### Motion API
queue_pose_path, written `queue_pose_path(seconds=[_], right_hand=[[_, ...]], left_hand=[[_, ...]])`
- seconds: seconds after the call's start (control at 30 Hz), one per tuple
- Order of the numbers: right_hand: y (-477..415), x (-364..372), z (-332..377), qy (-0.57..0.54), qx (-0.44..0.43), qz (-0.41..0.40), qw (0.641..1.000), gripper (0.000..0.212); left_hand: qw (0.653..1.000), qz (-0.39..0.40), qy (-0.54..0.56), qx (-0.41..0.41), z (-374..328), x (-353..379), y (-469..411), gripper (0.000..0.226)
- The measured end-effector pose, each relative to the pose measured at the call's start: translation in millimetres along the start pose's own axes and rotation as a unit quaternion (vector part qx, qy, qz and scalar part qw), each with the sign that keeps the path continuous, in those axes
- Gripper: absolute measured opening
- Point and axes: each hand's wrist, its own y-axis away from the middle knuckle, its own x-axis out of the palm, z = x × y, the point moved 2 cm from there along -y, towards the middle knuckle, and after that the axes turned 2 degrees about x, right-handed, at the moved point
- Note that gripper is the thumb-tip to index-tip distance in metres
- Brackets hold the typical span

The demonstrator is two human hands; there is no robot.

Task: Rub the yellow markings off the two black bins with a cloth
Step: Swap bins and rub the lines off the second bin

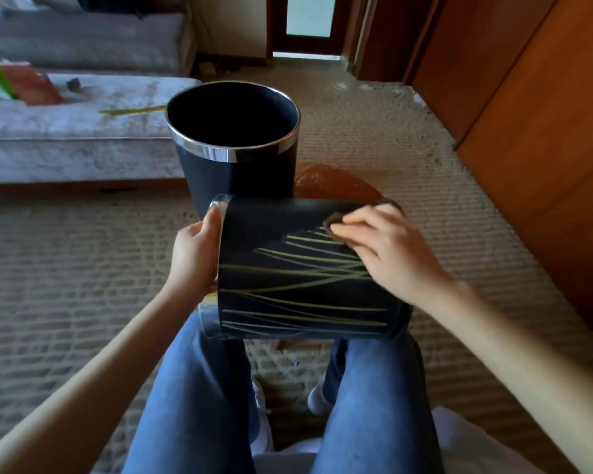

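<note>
Across the knees (199, 388) lies one black bin (305, 302), rim gripped by the left hand (192, 254), the right hand (387, 248) pinching a cloth (332, 222) against its top, where a small patch looks wiped but most yellow lines (305, 289) remain, while the second bin (233, 142) stands on the carpet (65, 268) beyond.

Domestic interior: the living room or lounge of a home. Seating: a long grey sofa (83, 138) in crushed, velvet-like fabric, with a deep seat and a second tier of cushion behind. Floor: beige ribbed carpet (65, 268), laid through to the far doorway. Right side: tall reddish-brown wooden panels (528, 114), plain, with seams like cupboard doors. Far end: a dark wooden door (308, 18) with a frosted glass pane and daylight behind it. Loose household items: green and red paper packets (21, 83) and a yellow stick (131, 110) on the sofa; a small upright black bin (240, 172) with a chrome rim on the carpet.
</note>
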Motion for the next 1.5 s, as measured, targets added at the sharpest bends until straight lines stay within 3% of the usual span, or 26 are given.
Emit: queue_pose_path(seconds=[0.17,0.27,0.37,0.43,0.63,0.73,0.8,1.0,1.07,1.13,1.23,1.4,1.5], right_hand=[[35,1,16,0.027,-0.120,-0.019,0.992,0.030],[-16,11,-2,0.001,-0.043,-0.008,0.999,0.028],[-74,27,-25,-0.005,0.064,0.102,0.993,0.029],[-87,34,-27,-0.001,0.074,0.133,0.988,0.031],[-8,11,24,-0.032,-0.029,-0.017,0.999,0.031],[17,10,37,-0.033,-0.101,-0.015,0.994,0.030],[4,10,31,-0.065,-0.112,0.000,0.992,0.028],[-92,32,-4,-0.087,0.040,0.113,0.989,0.026],[-93,35,1,-0.069,0.051,0.099,0.991,0.028],[-66,28,19,-0.056,0.022,0.035,0.998,0.027],[-11,19,49,-0.059,-0.062,-0.003,0.996,0.031],[-2,21,48,-0.018,-0.180,-0.010,0.983,0.029],[-51,28,36,-0.039,-0.094,0.022,0.995,0.025]], left_hand=[[1.000,0.006,0.020,0.005,6,-1,2,0.049],[1.000,0.009,0.022,0.007,8,-2,4,0.047],[1.000,0.009,0.014,0.002,7,-4,7,0.050],[1.000,0.010,0.003,-0.004,5,-5,5,0.065],[1.000,0.017,0.008,-0.007,7,-3,-4,0.069],[1.000,0.015,0.012,-0.009,9,-2,-3,0.066],[1.000,0.014,0.017,-0.005,9,-2,-1,0.053],[1.000,0.018,0.005,0.000,6,-2,6,0.050],[1.000,0.015,0.000,0.002,4,-3,6,0.056],[1.000,0.013,0.004,-0.006,5,-3,6,0.070],[1.000,0.007,0.020,-0.005,10,-4,7,0.049],[1.000,0.012,0.019,0.014,13,-4,12,0.045],[1.000,0.012,0.016,0.017,13,-4,17,0.044]])
